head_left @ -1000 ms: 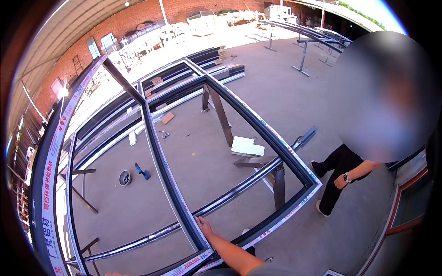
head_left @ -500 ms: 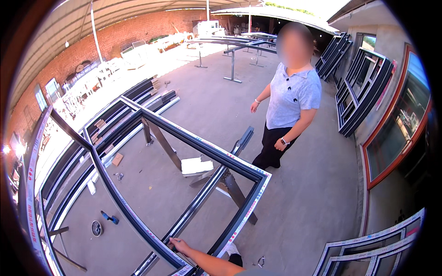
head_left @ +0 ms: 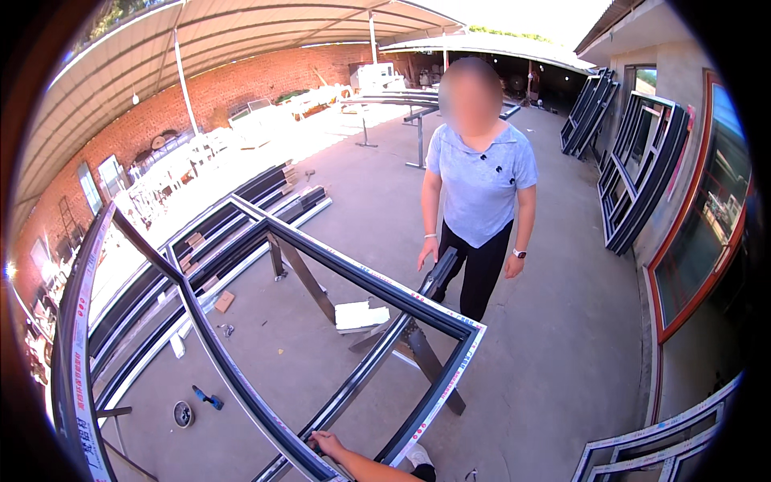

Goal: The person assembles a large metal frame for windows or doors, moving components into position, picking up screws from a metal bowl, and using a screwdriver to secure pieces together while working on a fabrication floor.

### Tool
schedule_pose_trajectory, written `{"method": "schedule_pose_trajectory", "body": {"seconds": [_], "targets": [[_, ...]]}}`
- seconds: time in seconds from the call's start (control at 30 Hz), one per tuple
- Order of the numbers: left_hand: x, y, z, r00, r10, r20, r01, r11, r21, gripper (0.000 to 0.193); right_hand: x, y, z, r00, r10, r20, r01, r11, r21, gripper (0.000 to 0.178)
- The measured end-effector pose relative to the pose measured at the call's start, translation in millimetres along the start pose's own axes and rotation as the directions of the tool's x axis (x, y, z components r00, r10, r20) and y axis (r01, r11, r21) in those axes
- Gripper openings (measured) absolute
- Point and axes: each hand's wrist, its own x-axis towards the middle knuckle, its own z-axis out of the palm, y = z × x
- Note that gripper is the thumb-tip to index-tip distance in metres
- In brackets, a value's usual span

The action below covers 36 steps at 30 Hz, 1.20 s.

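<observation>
A large dark window frame [head_left: 353,267], edged with white printed protective film, lies raised above the floor before me. My right hand [head_left: 328,442] reaches in from the lower edge, its fingers closed on the near part of the long inner bar of the frame. The fingertips are partly hidden against the bar. Beneath the frame, a grey metal trestle [head_left: 426,357] supports the right part, with a black-and-silver rail [head_left: 353,384] running along it. My left hand is out of view.
A person [head_left: 482,169] stands beyond the frame's far side, one hand near the rail's end. Below lie a white block [head_left: 360,316], a round tin [head_left: 184,414] and a blue power tool [head_left: 207,397]. Stacked profiles [head_left: 265,186] lie left; frames [head_left: 642,169] lean right.
The view has shifted, so the frame sits slightly lower and further right. The person has stepped left and closer to the rail's end. My right hand keeps its place on the bar.
</observation>
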Motion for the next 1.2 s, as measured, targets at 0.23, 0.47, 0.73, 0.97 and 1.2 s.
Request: {"method": "schedule_pose_trajectory", "body": {"seconds": [0.23,0.47,0.73,0.97,1.2], "targets": [[-49,-32,68,0.94,-0.327,0.097,0.314,0.721,-0.618,0.094,5,7,-6,1.0,-0.021,-0.004,0.021,1.0,0.002,0.035],[-45,-52,67,0.988,0.117,0.105,-0.146,0.931,0.334,0.092,8,11,-8,0.995,-0.099,0.028,0.1,0.995,-0.015,0.034],[-47,-39,67,0.979,-0.203,-0.024,0.163,0.848,-0.505,0.089,-9,1,8,0.999,-0.028,-0.023,0.029,1.0,0.009,0.035],[-48,-41,73,0.956,-0.293,-0.017,0.23,0.784,-0.576,0.09,16,14,-9,0.972,-0.233,-0.038,0.232,0.972,-0.021,0.037],[-53,-32,72,0.958,-0.287,-0.021,0.215,0.761,-0.612,0.091,23,-84,18,0.993,-0.12,0.021,0.109,0.954,0.278,0.039]]}}
